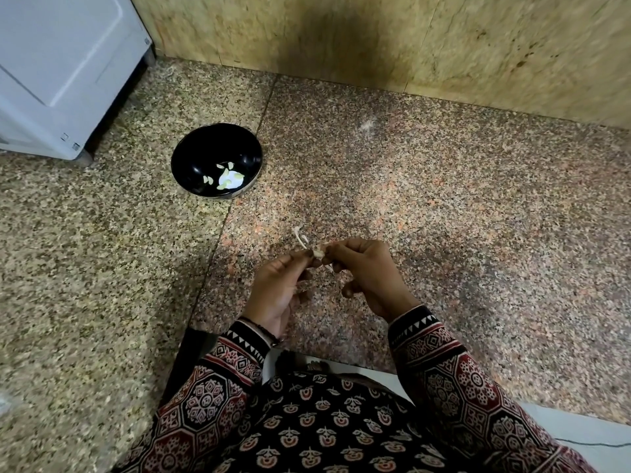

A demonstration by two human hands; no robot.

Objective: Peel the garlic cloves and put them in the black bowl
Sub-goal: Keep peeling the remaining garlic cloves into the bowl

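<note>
Barely visible garlic clove (318, 254) btwn fingertips (334, 249)

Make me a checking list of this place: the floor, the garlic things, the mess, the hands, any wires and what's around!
Surface: speckled stone floor, seam between slabs.
Job's things: black bowl on the floor holds a few peeled cloves; one garlic clove is between the hands.
Clutter: pale strip of peel by the fingertips; loose or attached, cannot tell.
Hands: left hand and right hand both pinch the garlic clove.
Cables: thin dark line at lower right; cannot tell if it is a wire.
Surroundings: white appliance at upper left, stained stone wall behind.
</note>
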